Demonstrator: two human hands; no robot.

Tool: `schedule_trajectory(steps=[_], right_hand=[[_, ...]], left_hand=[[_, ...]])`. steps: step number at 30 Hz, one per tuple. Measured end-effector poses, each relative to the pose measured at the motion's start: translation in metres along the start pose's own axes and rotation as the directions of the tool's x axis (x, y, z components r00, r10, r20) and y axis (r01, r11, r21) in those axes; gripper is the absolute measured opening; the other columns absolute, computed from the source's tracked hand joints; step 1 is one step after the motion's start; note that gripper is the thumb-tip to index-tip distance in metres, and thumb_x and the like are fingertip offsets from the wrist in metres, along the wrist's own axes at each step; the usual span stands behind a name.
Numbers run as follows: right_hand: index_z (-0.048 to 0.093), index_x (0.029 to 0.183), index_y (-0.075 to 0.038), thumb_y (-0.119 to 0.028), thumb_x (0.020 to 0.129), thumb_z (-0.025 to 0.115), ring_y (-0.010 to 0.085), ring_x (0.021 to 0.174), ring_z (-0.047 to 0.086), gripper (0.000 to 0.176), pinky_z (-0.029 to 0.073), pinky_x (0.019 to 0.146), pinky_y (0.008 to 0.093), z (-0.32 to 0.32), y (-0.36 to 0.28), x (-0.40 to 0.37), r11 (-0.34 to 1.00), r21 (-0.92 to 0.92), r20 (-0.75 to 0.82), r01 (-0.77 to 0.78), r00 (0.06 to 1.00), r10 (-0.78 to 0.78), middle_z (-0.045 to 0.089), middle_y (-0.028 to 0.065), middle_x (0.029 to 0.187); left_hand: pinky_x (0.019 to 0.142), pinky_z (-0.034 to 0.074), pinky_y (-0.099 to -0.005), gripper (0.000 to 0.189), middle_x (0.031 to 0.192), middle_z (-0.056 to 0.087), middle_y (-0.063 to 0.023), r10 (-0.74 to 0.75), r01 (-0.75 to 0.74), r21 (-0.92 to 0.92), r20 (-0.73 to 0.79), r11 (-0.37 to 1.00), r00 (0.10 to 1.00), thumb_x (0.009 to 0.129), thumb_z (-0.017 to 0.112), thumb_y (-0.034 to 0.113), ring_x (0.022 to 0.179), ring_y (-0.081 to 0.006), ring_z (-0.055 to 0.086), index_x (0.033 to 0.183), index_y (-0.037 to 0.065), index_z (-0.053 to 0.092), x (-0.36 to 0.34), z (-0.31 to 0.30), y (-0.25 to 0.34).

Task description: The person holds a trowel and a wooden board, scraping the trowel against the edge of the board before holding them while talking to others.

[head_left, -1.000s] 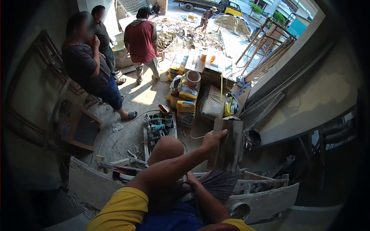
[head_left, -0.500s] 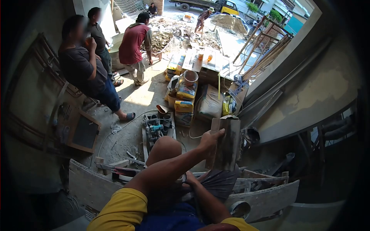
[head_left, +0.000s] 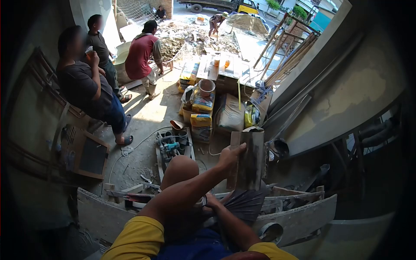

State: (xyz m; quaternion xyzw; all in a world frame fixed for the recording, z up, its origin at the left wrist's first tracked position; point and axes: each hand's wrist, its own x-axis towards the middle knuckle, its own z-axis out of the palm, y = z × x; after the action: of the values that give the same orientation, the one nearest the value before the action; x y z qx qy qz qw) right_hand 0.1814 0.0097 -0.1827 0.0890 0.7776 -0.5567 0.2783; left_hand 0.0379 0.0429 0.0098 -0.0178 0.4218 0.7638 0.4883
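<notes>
My left hand (head_left: pixel 230 159) is closed on the edge of a flat, rectangular plastering trowel (head_left: pixel 252 160), its thumb lying across the face. The trowel is held upright in front of my knee, its dark metal surface smeared. A paler brown strip shows beside that surface under my fingers. Lower down, my right hand (head_left: pixel 211 201) rests by my lap, below my left forearm. Its fingers are mostly hidden, and a small pale thing shows beside it. Dark folded cloth (head_left: pixel 242 203) covers my leg just right of that hand.
Wooden planks (head_left: pixel 299 219) flank my seat, with a metal can (head_left: pixel 271 232) at right. A tool crate (head_left: pixel 175 145) stands ahead, near stacked cement bags (head_left: pixel 202 123) and a bucket (head_left: pixel 206 87). Two people stand left; a person in red (head_left: pixel 139 56) bends by a wheelbarrow (head_left: pixel 173 47).
My view has shifted slightly, so the background sits further left. The person in red is bent lower beside the wheelbarrow. My left hand keeps its hold on the trowel.
</notes>
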Motion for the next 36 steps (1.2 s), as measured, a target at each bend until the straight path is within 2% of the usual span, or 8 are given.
schedule_trajectory(steps=[6, 9, 11, 14, 18, 20, 23, 36], right_hand=[[0.054, 0.124, -0.008, -0.015, 0.077, 0.062, 0.0326, 0.131, 0.031, 0.049, 0.013, 0.111, 0.0431, 0.015, 0.031, 0.013, 0.985, -0.172, -0.155, 0.009, 0.987, -0.036, 0.049, 0.021, 0.129], [0.054, 0.124, -0.008, -0.017, 0.077, 0.062, 0.0396, 0.134, 0.018, 0.049, 0.009, 0.111, 0.0459, 0.012, 0.028, 0.011, 0.994, 0.099, -0.053, 0.038, 0.998, -0.033, 0.046, 0.0228, 0.13], [0.054, 0.124, -0.007, -0.019, 0.077, 0.064, 0.0392, 0.132, 0.024, 0.05, 0.016, 0.11, 0.0417, 0.022, 0.048, 0.022, 0.979, -0.202, -0.185, 0.033, 0.98, -0.071, 0.049, 0.0233, 0.127], [0.054, 0.124, -0.006, -0.021, 0.076, 0.064, 0.0419, 0.133, 0.022, 0.051, 0.019, 0.109, 0.0412, 0.006, 0.015, 0.006, 1.0, 0.005, -0.069, 0.011, 0.998, -0.01, 0.051, 0.0246, 0.125], [0.054, 0.124, -0.008, -0.021, 0.076, 0.063, 0.044, 0.133, 0.019, 0.051, 0.019, 0.109, 0.0422, 0.014, 0.035, 0.014, 0.983, -0.169, -0.168, 0.064, 0.981, -0.093, 0.052, 0.0246, 0.123], [0.054, 0.125, -0.011, -0.022, 0.076, 0.063, 0.0522, 0.132, 0.0, 0.051, 0.013, 0.11, 0.0443, 0.009, 0.037, 0.014, 0.995, 0.086, -0.037, 0.042, 0.999, -0.039, 0.043, 0.0293, 0.13], [0.054, 0.125, -0.012, -0.022, 0.076, 0.063, 0.05, 0.133, 0.004, 0.051, 0.013, 0.111, 0.0411, 0.018, 0.056, 0.024, 0.989, -0.143, -0.12, -0.028, 0.993, 0.011, 0.034, 0.034, 0.134], [0.055, 0.123, -0.011, -0.029, 0.075, 0.065, 0.0495, 0.133, -0.008, 0.053, 0.008, 0.111, 0.0441, 0.016, 0.049, 0.02, 0.996, -0.085, -0.092, -0.019, 0.996, 0.011, 0.02, 0.0373, 0.139]], left_hand=[[0.069, 0.054, -0.0336, 0.041, 0.092, 0.061, -0.0081, -0.009, 0.009, 0.023, -0.019, 1.0, 1.0, 0.083, 0.064, 0.034, 0.079, -0.0173, 0.062, 0.106, 0.002, 0.054, -0.004, 0.004, 0.004], [0.069, 0.054, -0.0332, 0.041, 0.093, 0.061, -0.0082, -0.007, 0.007, 0.017, -0.01, 1.0, 1.0, 0.083, 0.064, 0.034, 0.08, -0.0173, 0.062, 0.107, 0.002, 0.053, -0.005, 0.004, 0.004], [0.07, 0.054, -0.0333, 0.042, 0.093, 0.061, -0.0081, -0.007, 0.007, 0.003, 0.006, 1.0, 1.0, 0.083, 0.064, 0.034, 0.08, -0.0173, 0.062, 0.107, 0.002, 0.053, -0.005, 0.004, 0.005], [0.067, 0.048, -0.03, 0.037, 0.089, 0.061, -0.0056, -0.01, 0.009, -0.017, -0.026, 1.0, 1.0, 0.083, 0.065, 0.032, 0.076, -0.0138, 0.059, 0.103, 0.001, 0.056, -0.007, 0.006, 0.005], [0.068, 0.048, -0.0301, 0.037, 0.088, 0.061, -0.0054, -0.012, 0.012, -0.001, -0.031, 1.0, 0.999, 0.083, 0.065, 0.032, 0.076, -0.0138, 0.059, 0.103, 0.001, 0.056, -0.003, 0.003, 0.002], [0.068, 0.048, -0.03, 0.039, 0.089, 0.061, -0.0057, -0.015, 0.014, -0.003, -0.032, 1.0, 0.999, 0.083, 0.065, 0.032, 0.076, -0.0138, 0.059, 0.103, 0.001, 0.056, -0.003, 0.004, 0.003], [0.068, 0.048, -0.0301, 0.039, 0.09, 0.061, -0.0062, -0.002, 0.002, 0.003, -0.023, 1.0, 1.0, 0.083, 0.065, 0.032, 0.077, -0.014, 0.059, 0.104, 0.001, 0.055, -0.006, 0.005, 0.005], [0.071, 0.053, -0.0328, 0.041, 0.094, 0.06, -0.0072, -0.011, 0.011, 0.024, -0.001, 1.0, 1.0, 0.083, 0.064, 0.034, 0.082, -0.0163, 0.061, 0.107, 0.003, 0.053, -0.008, 0.005, 0.007]])
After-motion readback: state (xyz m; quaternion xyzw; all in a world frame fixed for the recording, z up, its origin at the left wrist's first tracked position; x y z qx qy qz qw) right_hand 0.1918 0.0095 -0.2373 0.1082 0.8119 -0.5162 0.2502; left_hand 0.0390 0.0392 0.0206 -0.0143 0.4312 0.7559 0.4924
